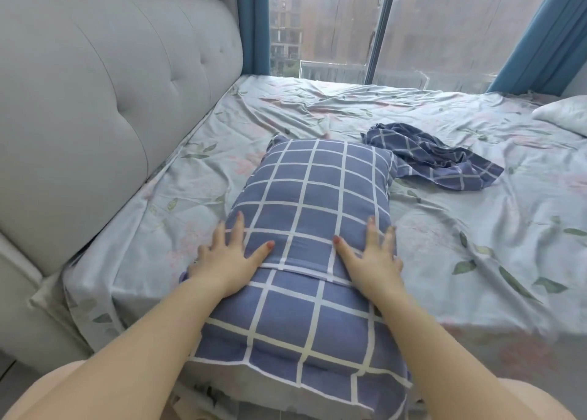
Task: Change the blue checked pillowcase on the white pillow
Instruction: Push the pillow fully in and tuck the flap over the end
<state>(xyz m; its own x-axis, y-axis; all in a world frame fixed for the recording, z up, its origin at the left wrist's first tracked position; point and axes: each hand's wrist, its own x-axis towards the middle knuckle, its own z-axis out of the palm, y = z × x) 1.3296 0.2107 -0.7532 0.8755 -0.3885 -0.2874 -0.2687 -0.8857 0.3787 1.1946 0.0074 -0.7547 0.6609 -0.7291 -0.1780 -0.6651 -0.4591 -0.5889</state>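
Now both hands, left hand [227,261] and right hand [370,261], press flat with fingers spread apart on the blue checked pillowcase [305,216] covering the pillow on the bed [476,229].

View: one, head-worn, wide-angle.
Position: above the near edge of the bed [460,222], at the person's head height.
Facing: forward and down, toward the window [330,22] across the bed.
Nearness: close; left hand [227,261], right hand [370,257] and pillow [317,181] fill the lower centre.
Lower edge: forearms [127,340] run up from the bottom corners.
Margins: headboard [95,102] left, curtain [546,29] right.
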